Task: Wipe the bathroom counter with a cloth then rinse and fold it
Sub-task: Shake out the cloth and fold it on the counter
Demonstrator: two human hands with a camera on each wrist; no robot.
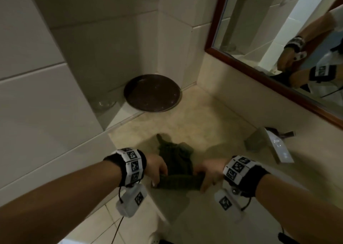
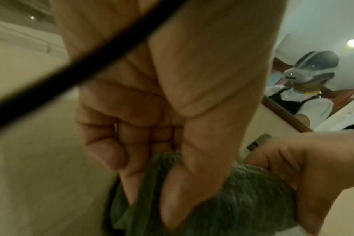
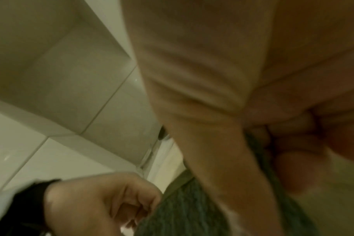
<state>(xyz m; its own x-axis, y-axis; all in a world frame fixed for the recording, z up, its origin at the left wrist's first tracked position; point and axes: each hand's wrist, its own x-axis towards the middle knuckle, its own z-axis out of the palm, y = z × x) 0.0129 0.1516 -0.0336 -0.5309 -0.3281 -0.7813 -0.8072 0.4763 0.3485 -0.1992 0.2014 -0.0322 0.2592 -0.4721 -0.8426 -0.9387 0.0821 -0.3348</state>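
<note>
A dark green cloth (image 1: pixel 176 165) lies bunched on the beige stone counter (image 1: pixel 185 125) near its front edge. My left hand (image 1: pixel 157 171) pinches the cloth's near left end between thumb and fingers. My right hand (image 1: pixel 206 175) grips the near right end, so a rolled strip of cloth stretches between both hands. In the left wrist view the cloth (image 2: pixel 243 199) shows under my left hand (image 2: pixel 152 191), with the thumb pressed on it and the right hand (image 2: pixel 305 183) beside. In the right wrist view my right hand (image 3: pixel 269 151) curls round the cloth (image 3: pixel 192 207).
A dark round tray (image 1: pixel 152 93) sits at the counter's back corner beside a clear glass dish (image 1: pixel 105 104). A chrome tap (image 1: pixel 272 145) stands at the right. A wood-framed mirror (image 1: pixel 278 45) hangs above. Tiled wall (image 1: pixel 46 95) closes the left side.
</note>
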